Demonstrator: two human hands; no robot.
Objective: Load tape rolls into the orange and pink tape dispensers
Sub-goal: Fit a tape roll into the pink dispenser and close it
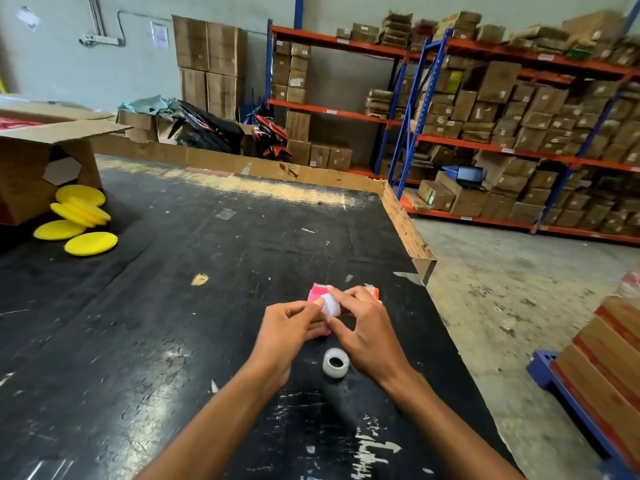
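A pink tape dispenser (317, 293) lies on the black table (173, 306), mostly covered by my hands. Both hands hold a white tape roll (330, 305) just above it: my left hand (289, 332) pinches it from the left, my right hand (367, 327) from the right. The orange tape dispenser (373, 291) peeks out behind my right hand. A second white tape roll (336, 363) lies flat on the table just below my hands, untouched.
Several yellow foam discs (81, 220) lie at the far left beside an open cardboard box (31, 157). A cardboard rim (408, 233) borders the table's far and right edges. Shelves of boxes (519, 133) stand beyond; stacked cartons on a blue pallet (602, 375) are at right.
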